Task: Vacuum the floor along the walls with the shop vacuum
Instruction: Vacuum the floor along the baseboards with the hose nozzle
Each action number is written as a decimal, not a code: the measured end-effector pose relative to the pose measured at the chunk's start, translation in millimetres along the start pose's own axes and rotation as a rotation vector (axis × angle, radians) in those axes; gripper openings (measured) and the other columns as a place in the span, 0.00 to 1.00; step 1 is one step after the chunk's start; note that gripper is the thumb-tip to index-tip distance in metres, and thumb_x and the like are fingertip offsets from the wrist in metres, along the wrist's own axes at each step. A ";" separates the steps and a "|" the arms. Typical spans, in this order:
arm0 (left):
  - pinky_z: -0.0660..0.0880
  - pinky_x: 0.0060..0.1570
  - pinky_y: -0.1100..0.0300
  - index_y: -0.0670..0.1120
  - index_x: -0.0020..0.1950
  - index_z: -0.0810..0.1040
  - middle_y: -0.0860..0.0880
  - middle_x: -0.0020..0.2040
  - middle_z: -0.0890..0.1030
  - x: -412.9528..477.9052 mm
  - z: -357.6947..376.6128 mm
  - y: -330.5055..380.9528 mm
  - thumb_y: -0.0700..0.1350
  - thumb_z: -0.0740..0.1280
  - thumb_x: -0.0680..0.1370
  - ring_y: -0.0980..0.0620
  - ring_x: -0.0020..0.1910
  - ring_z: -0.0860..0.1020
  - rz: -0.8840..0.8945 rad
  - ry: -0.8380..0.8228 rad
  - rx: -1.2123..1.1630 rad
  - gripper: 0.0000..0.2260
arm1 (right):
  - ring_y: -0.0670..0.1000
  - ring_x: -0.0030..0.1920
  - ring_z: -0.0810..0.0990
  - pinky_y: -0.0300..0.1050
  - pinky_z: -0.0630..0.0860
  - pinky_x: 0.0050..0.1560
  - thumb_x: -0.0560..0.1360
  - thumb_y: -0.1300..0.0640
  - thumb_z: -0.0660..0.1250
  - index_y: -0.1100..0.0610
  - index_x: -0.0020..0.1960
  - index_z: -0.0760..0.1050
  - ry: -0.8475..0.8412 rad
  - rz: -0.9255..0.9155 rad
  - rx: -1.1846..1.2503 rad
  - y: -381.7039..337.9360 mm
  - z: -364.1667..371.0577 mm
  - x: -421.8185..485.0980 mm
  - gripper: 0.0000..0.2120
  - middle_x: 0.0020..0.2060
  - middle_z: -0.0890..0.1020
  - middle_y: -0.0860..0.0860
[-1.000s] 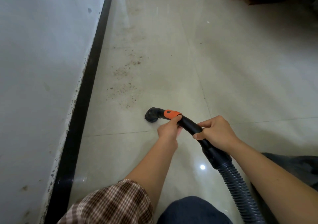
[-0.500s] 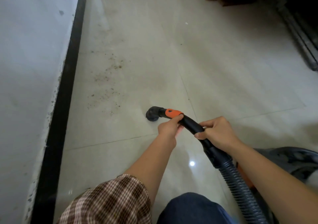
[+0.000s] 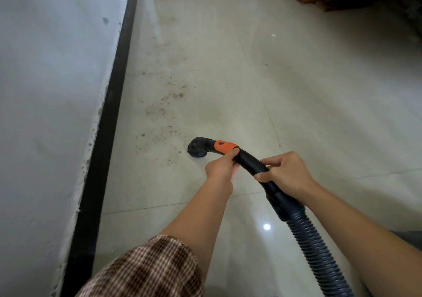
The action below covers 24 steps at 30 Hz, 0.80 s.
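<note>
Risk, missed dirt: the brush nozzle (image 3: 197, 147) sits on the floor (image 3: 296, 91) at the near edge of the brown debris (image 3: 164, 118). The specks spread away from it toward the black baseboard (image 3: 107, 123), so a pass held on the present line would probably leave those closest to the wall (image 3: 45, 91).
Risk, edge contact: the plaster above the baseboard is chipped and ragged. A hard knock from the nozzle could shed fresh grit.
Risk, hose drag: the ribbed hose (image 3: 319, 251) runs back past the right forearm and out of frame. If it snags behind, a tug could pull the nozzle off line.
Risk, hold: the left grip (image 3: 220, 167) lies right against the orange collar (image 3: 225, 146). Whether that collar is a vent or a release cannot be told.
Appearance: a round dark head with short bristles underneath sits on an angled elbow. Behind it come the orange collar, a curved rigid black tube (image 3: 249, 162), a wider cuff, then the ribbed hose.
Left grip: fingers are curled round the tube just behind the collar.
Right grip (image 3: 287, 173): it is wrapped round the tube further back, ahead of the cuff.
Location: the nozzle is down on the tile, near the wall but apart from the baseboard.
</note>
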<state>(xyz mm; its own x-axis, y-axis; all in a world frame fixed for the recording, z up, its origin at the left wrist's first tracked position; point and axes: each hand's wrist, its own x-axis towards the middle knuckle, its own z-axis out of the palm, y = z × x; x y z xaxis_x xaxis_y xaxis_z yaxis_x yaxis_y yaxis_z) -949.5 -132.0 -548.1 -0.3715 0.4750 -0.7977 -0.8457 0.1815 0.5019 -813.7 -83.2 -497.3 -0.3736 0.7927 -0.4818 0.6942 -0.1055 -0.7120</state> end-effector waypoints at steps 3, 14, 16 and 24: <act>0.79 0.40 0.66 0.40 0.47 0.79 0.44 0.44 0.84 10.1 -4.9 11.2 0.37 0.75 0.72 0.54 0.37 0.83 0.002 0.008 -0.008 0.07 | 0.49 0.31 0.82 0.41 0.77 0.37 0.65 0.62 0.76 0.53 0.50 0.86 -0.005 -0.002 -0.012 -8.3 8.4 10.7 0.14 0.34 0.85 0.51; 0.78 0.43 0.62 0.42 0.46 0.78 0.45 0.43 0.84 17.1 -19.9 28.3 0.38 0.77 0.70 0.52 0.39 0.84 0.002 0.082 -0.068 0.10 | 0.52 0.31 0.81 0.53 0.83 0.43 0.66 0.65 0.74 0.50 0.40 0.86 -0.085 -0.037 -0.020 -31.8 19.5 17.6 0.10 0.36 0.85 0.58; 0.77 0.41 0.62 0.42 0.46 0.78 0.46 0.43 0.84 15.1 -23.0 27.4 0.39 0.77 0.70 0.52 0.40 0.84 -0.002 0.094 -0.075 0.10 | 0.53 0.31 0.81 0.55 0.83 0.44 0.66 0.65 0.74 0.50 0.40 0.86 -0.102 -0.034 -0.022 -33.3 20.1 15.7 0.11 0.36 0.86 0.58; 0.76 0.45 0.59 0.42 0.48 0.78 0.46 0.41 0.84 8.4 -31.7 19.1 0.40 0.78 0.68 0.48 0.44 0.84 -0.004 0.147 -0.115 0.13 | 0.53 0.31 0.82 0.53 0.83 0.43 0.67 0.67 0.74 0.52 0.42 0.86 -0.157 -0.035 -0.030 -33.3 21.8 7.0 0.11 0.36 0.86 0.57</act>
<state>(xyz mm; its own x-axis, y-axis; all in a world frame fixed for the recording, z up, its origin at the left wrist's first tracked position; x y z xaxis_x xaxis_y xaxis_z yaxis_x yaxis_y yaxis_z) -980.9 -151.8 -555.9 -0.4127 0.3418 -0.8443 -0.8825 0.0795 0.4636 -852.9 -87.2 -488.1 -0.4876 0.6916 -0.5328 0.6966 -0.0597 -0.7150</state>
